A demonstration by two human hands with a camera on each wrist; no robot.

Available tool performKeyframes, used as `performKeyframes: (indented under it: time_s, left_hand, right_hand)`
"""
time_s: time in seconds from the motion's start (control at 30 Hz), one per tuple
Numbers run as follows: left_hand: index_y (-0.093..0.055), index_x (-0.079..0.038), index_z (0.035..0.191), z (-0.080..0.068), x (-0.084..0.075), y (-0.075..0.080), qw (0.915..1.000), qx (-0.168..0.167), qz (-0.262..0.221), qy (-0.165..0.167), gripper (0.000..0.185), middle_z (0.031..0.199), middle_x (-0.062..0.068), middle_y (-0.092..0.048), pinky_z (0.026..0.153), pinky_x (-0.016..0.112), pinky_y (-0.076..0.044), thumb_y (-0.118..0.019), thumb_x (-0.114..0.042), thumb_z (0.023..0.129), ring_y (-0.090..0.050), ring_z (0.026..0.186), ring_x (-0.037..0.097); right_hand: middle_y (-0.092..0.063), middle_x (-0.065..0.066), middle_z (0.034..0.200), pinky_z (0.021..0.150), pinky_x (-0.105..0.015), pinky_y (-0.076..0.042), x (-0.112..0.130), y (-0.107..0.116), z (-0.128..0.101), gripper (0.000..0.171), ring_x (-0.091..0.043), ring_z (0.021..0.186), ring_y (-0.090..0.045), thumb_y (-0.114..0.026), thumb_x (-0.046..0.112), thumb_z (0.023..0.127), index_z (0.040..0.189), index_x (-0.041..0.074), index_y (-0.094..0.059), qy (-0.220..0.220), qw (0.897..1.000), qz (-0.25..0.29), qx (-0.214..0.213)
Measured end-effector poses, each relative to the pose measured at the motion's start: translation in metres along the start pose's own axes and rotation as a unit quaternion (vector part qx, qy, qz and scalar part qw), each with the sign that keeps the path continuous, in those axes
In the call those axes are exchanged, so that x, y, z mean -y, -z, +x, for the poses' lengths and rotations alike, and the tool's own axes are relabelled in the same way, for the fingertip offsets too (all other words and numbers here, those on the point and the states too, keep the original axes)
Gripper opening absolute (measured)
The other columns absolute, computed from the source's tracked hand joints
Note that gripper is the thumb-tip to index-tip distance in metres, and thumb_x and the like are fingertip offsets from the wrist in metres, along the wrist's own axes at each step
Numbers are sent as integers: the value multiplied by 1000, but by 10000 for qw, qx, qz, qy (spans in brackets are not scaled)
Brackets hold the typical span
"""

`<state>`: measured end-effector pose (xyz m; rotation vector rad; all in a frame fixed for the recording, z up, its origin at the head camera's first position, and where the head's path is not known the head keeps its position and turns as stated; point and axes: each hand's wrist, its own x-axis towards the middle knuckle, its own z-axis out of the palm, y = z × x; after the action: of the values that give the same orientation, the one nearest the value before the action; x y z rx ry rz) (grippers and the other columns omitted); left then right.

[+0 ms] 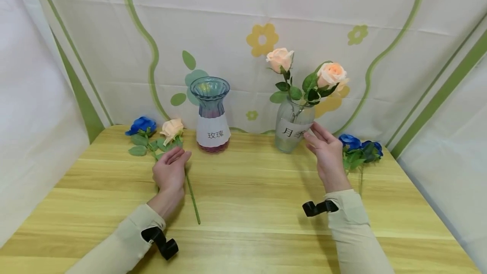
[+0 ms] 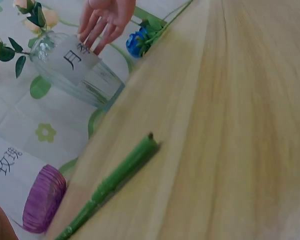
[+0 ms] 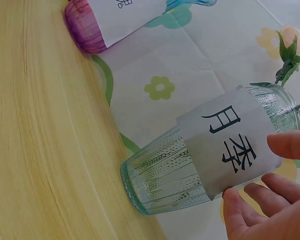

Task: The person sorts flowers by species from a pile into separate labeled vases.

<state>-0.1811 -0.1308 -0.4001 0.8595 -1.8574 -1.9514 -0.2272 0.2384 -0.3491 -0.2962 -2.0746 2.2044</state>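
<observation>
My right hand (image 1: pixel 329 155) is beside a clear glass vase (image 1: pixel 283 142) with a white paper label. In the right wrist view its thumb and fingers (image 3: pixel 285 192) are spread at the label's edge; whether they touch the glass is hard to tell. Two peach roses (image 1: pixel 332 75) stand in this vase. My left hand (image 1: pixel 171 172), fingers loosely bent, is over a peach rose (image 1: pixel 172 130) whose green stem (image 2: pixel 122 175) lies on the table. The left fingers are mostly hidden, and I see no grip on the stem. A blue rose (image 1: pixel 141 126) lies just left of it.
A blue-and-purple glass vase (image 1: pixel 213 132) with a white label stands at the back, left of the clear one. Blue roses (image 1: pixel 350 141) lie right of my right hand. Behind the wooden table (image 1: pixel 243 206) hangs a white patterned cloth (image 1: pixel 228 16).
</observation>
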Motion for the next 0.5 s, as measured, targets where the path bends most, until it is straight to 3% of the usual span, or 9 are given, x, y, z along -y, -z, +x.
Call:
performKeyframes:
  time_s: [0.17, 0.33, 0.5]
  left_hand:
    - [-72, -14, 136, 5, 6, 3, 9990, -90, 442, 46, 47, 134, 6, -75, 76, 9, -52, -84, -17, 91, -69, 112, 10]
    - [-70, -9, 138, 9, 9, 2, 9982, -47, 588, -139, 52, 134, 11, -74, 67, 6, -50, -85, -7, 88, -72, 114, 22]
    - [-68, -6, 137, 10, 12, 1, 9953, -89, 918, -310, 55, 132, 13, -73, 77, 15, -53, -85, -1, 85, -70, 109, 22]
  right_hand:
    - [-39, 1, 172, 125, -45, -41, 0, 1, 0, 64, -17, 153, -47, -66, 19, 106, 164, 23, -41, -31, 10000, 17, 19]
    - [-39, 2, 172, 124, -41, -42, 1, 2, 0, 63, -16, 151, -49, -66, 20, 106, 164, 23, -42, -57, 10000, 13, 21]
    - [-39, 2, 172, 123, -40, -42, 2, 2, -1, 63, -15, 151, -49, -66, 19, 106, 164, 22, -42, -55, 10000, 33, 47]
